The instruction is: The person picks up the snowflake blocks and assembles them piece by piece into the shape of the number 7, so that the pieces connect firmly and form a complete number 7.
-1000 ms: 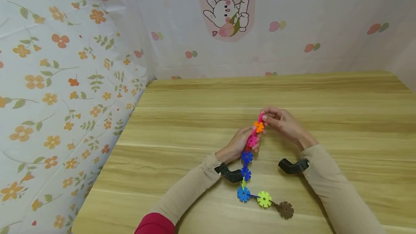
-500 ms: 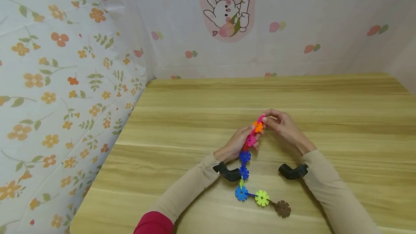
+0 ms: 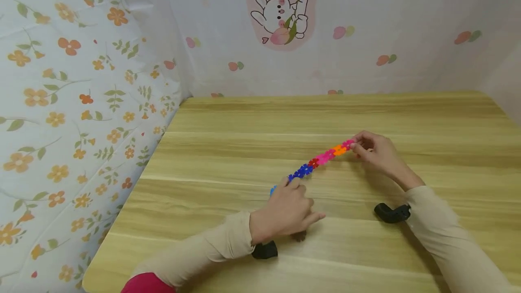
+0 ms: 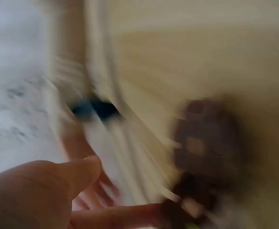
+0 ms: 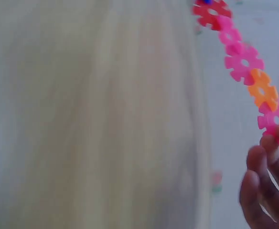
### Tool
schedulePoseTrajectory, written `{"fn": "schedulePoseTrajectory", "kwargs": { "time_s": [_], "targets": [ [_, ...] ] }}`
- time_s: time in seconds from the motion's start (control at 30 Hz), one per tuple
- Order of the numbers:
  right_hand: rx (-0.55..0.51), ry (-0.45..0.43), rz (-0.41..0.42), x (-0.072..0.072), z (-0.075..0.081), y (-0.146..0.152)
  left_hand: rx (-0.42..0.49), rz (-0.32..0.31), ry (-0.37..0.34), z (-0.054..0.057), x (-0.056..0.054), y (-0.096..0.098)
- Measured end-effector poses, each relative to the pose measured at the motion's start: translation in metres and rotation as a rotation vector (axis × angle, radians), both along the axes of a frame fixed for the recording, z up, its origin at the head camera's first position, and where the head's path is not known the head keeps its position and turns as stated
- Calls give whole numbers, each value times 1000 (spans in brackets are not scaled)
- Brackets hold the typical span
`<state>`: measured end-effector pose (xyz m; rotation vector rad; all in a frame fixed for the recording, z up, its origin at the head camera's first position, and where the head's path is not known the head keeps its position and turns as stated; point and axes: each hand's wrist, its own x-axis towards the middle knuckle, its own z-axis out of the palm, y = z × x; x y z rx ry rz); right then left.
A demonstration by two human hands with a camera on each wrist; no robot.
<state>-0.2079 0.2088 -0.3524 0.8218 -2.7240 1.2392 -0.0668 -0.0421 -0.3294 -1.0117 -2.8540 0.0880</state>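
A chain of interlocked plastic snowflake discs (image 3: 323,158) stretches diagonally between both hands, in pinks, orange, red and blues. My right hand (image 3: 378,155) pinches its pink end disc (image 5: 273,117) between thumb and fingertips. My left hand (image 3: 285,211) lies over the other stretch of the chain, touching it, with its thumb held out to the side. A light blue disc (image 3: 273,191) peeks out past its fingers. In the blurred left wrist view, a straight finger reaches the brown discs (image 4: 204,138) at the tail. Most of that tail is hidden under the hand in the head view.
The wood-grain table (image 3: 228,148) lies below, against a floral cloth (image 3: 97,103) on the left and a printed cloth (image 3: 366,35) behind. Black wrist mounts (image 3: 391,213) stick out from the beige sleeves.
My right hand has moved right with the pink end, drawing the chain out into a slanting line. My left hand has slid from the pink part down toward the tail, turning palm down.
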Motion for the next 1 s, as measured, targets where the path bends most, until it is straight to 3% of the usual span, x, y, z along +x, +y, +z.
{"fn": "schedulePoseTrajectory", "kwargs": {
  "time_s": [0.1, 0.27, 0.33, 0.47, 0.63, 0.83, 1.0],
  "targets": [
    [133, 96, -15, 11, 1, 26, -44, 78, 45, -6, -5, -17],
    [339, 220, -11, 49, 1, 53, 57, 114, 29, -20, -22, -38],
    [400, 241, -22, 68, 2, 53, 79, 127, 33, -24, -29, -39],
    [487, 181, -40, 105, 3, 41, 68, 187, 63, -27, -49, -35],
    [473, 51, -34, 134, 0, 14, 145, 235, 41, -30, -82, -36],
    [407, -17, -39, 144, 2, -7, 116, 144, 31, -30, -122, -35],
    [373, -6, -47, 149, 3, -16, 123, 125, -18, -28, -141, -25]
  ]
}}
